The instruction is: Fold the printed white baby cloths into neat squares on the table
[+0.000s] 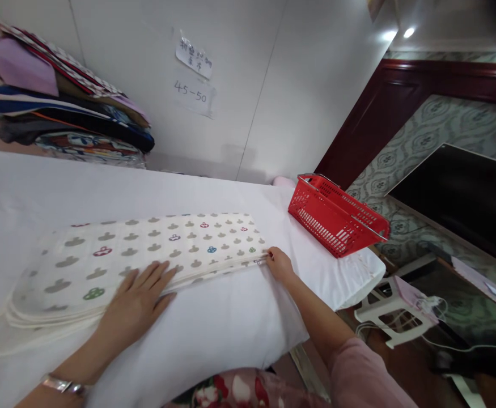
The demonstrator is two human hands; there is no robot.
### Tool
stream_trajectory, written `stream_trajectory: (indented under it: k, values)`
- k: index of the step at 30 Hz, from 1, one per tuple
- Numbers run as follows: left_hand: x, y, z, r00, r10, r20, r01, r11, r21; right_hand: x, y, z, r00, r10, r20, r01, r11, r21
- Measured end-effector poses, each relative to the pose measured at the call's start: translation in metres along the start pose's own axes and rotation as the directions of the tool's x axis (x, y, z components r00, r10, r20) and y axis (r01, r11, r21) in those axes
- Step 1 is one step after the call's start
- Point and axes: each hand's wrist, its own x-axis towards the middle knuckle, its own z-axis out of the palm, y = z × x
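Observation:
A long folded cloth (141,249), cream with grey, red, blue and green mushroom prints, lies in several layers on the white-covered table (213,334). My left hand (139,297) rests flat on the cloth's near edge, left of its middle, fingers spread. At the cloth's near right corner, my right hand (278,263) pinches the layered edge between thumb and fingers. The cloth's left end is rounded and its layers fan out a little there.
A red plastic basket (336,218) with metal handles stands at the table's right end. Folded clothes (73,107) are stacked at the back left. Paper signs (194,96) hang on the wall behind. A white stool (396,309) stands on the floor at right, below a dark screen (460,198).

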Motion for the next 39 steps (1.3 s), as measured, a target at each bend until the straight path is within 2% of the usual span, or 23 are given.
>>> stream_trajectory:
  k: [6, 14, 25, 29, 32, 34, 36, 39]
  values:
    - [0.000, 0.000, 0.000, 1.000, 0.007, 0.012, -0.007, 1.000, 0.000, 0.004, -0.002, -0.005, 0.999, 0.028, 0.031, -0.028, 1.000, -0.005]
    - [-0.001, -0.001, 0.000, 1.000, 0.001, 0.006, -0.001, 1.000, 0.003, -0.006, 0.000, 0.000, 0.999, 0.044, 0.029, -0.043, 0.999, -0.022]
    - [-0.004, -0.003, 0.004, 0.998, -0.010, 0.062, 0.011, 1.000, -0.018, -0.009, -0.002, -0.012, 0.997, -0.041, 0.069, 0.046, 0.996, -0.071]
    - [-0.005, -0.004, 0.006, 0.998, -0.021, 0.067, 0.022, 0.999, -0.023, -0.007, -0.028, -0.009, 0.977, -0.215, 0.006, 0.215, 0.973, -0.079]
    - [-0.006, -0.004, 0.005, 0.998, -0.016, 0.065, 0.017, 1.000, -0.023, -0.004, -0.062, 0.002, 0.922, -0.386, -0.008, 0.386, 0.922, 0.005]
    - [-0.007, -0.004, 0.003, 0.998, -0.012, 0.064, 0.013, 1.000, -0.025, -0.002, -0.080, 0.010, 0.887, -0.461, 0.039, 0.459, 0.887, 0.056]
    - [-0.007, -0.005, 0.002, 0.998, -0.008, 0.065, 0.010, 1.000, -0.025, 0.002, -0.089, 0.017, 0.894, -0.428, 0.136, 0.423, 0.904, 0.063]
    - [-0.008, -0.007, 0.002, 0.997, 0.003, 0.071, 0.000, 0.999, -0.034, 0.009, -0.086, 0.024, 0.927, -0.262, 0.270, 0.266, 0.964, 0.020]
